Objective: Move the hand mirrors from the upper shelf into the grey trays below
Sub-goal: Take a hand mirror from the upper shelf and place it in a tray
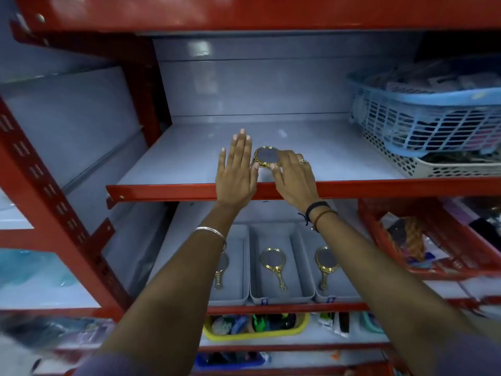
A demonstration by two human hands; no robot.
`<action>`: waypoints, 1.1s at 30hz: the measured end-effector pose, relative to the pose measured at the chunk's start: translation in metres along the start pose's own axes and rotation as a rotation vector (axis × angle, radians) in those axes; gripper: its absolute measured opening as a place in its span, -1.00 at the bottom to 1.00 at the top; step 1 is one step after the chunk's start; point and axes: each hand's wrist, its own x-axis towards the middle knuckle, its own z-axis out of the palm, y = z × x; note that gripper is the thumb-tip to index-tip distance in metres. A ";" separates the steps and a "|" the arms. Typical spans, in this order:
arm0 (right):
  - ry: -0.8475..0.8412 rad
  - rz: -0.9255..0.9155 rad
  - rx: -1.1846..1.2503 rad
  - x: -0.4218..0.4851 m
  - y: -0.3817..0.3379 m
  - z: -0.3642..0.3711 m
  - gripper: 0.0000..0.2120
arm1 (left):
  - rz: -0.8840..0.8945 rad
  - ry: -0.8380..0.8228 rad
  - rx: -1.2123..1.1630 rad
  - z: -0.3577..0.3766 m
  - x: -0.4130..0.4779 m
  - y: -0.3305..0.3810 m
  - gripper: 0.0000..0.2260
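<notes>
So I'm reaching both hands onto the upper shelf point(189, 156) right now, going for what looks like the last hand mirror point(267, 156) up there. It's lying flat near the shelf's front edge. My right hand point(294, 176) is closing on its gold rim — thumb and fingers touching it, not lifted yet. My left hand point(237, 169) is hovering flat and released just left of the mirror, thumb maybe brushing the frame. Below the shelf, the three grey trays point(282, 294) are each holding one mirror already. Next I'm guessing: pinch firmly, lift clear of the shelf lip, bring it down into a tray.
</notes>
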 end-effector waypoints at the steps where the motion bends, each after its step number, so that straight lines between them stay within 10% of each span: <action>1: -0.021 0.039 0.009 0.003 0.001 0.002 -0.63 | -0.041 -0.030 0.007 0.001 -0.001 0.000 -0.48; 15: -0.410 0.538 0.139 0.055 0.008 0.015 -0.83 | -0.064 -0.074 0.123 0.018 0.002 -0.008 -0.45; 22: -0.406 0.734 0.697 0.065 0.012 0.001 -0.90 | -0.085 -0.097 0.125 0.013 0.003 -0.005 -0.44; 33: -0.349 0.625 1.083 -0.016 0.033 -0.049 -0.90 | -0.083 -0.121 0.106 0.010 0.000 -0.002 -0.45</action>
